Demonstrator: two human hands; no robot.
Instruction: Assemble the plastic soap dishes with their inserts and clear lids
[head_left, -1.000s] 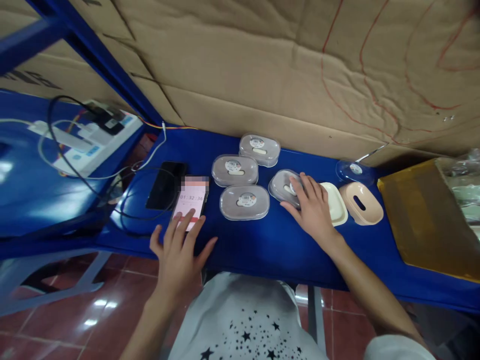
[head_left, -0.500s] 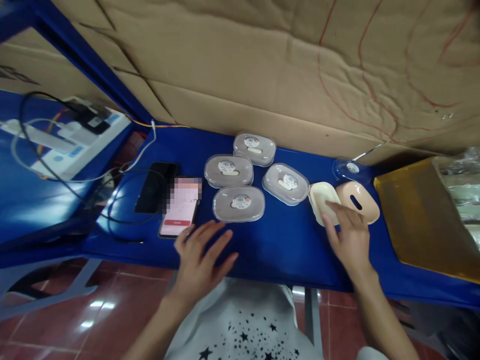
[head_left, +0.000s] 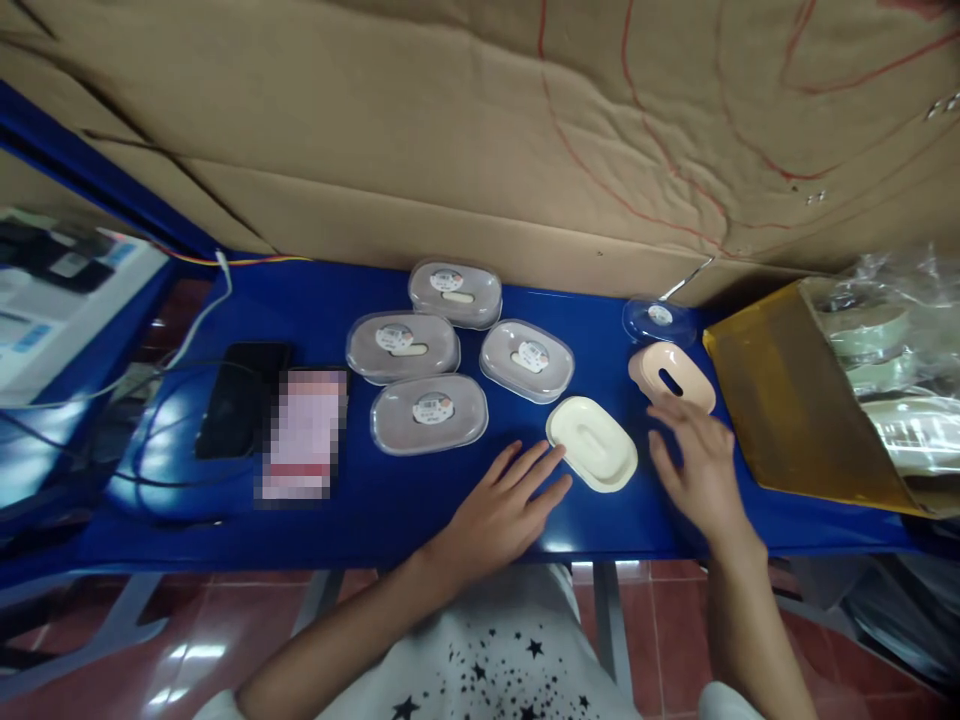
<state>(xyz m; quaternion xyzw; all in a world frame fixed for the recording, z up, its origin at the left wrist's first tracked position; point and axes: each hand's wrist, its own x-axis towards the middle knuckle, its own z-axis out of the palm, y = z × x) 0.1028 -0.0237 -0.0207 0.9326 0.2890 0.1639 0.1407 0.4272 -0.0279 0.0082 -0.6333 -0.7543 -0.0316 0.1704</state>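
Note:
A cream oval dish (head_left: 594,446) lies on the blue table in front of me. My left hand (head_left: 510,505) is open beside it, fingers spread and fingertips close to its left edge; whether they touch it I cannot tell. To the right of the dish, my right hand (head_left: 694,465) is open, thumb apart from the fingers. Its fingertips reach the near edge of a peach oval tray (head_left: 679,378) with a dark slot, and they cover part of that edge. Behind the tray rests a clear plastic lid (head_left: 660,322) with a round label.
Several lidded oval boxes (head_left: 429,413) with round labels stand left of centre. A lit phone (head_left: 304,430) and a dark phone (head_left: 238,400) with cables lie further left. At the right is an open carton (head_left: 795,400) holding plastic-wrapped pieces. Cardboard (head_left: 375,120) lines the back.
The cream dish has come away from beside the peach tray, toward me and to the left. My left hand has moved right, up to the dish. My right hand is now at the peach tray.

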